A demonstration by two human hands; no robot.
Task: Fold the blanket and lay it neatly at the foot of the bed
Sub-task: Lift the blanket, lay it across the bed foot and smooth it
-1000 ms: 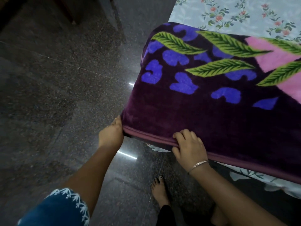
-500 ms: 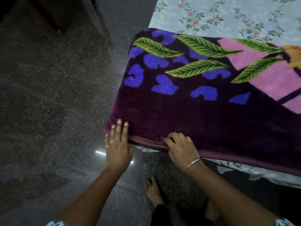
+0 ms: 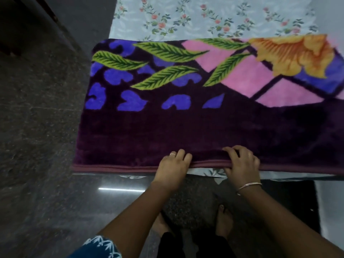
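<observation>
Dark speckled floor [image 3: 37, 127] beside floral-sheeted bed [image 3: 186, 17]. Folded purple plush blanket [image 3: 167, 127], leaf and flower print, flat just beyond both sets of fingers. Left hand [image 3: 174, 167] and right hand [image 3: 242, 162] curled, gripping near hem.

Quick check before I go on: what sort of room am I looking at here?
Most likely a bedroom in a home. A bed with a floral bedsheet carries a folded purple plush blanket, both hands, left hand and right hand, at its near edge. Beside it lies a dark polished stone floor.

Dark speckled stone floor [image 3: 42, 127], perhaps a black mat [image 3: 290, 198].
</observation>
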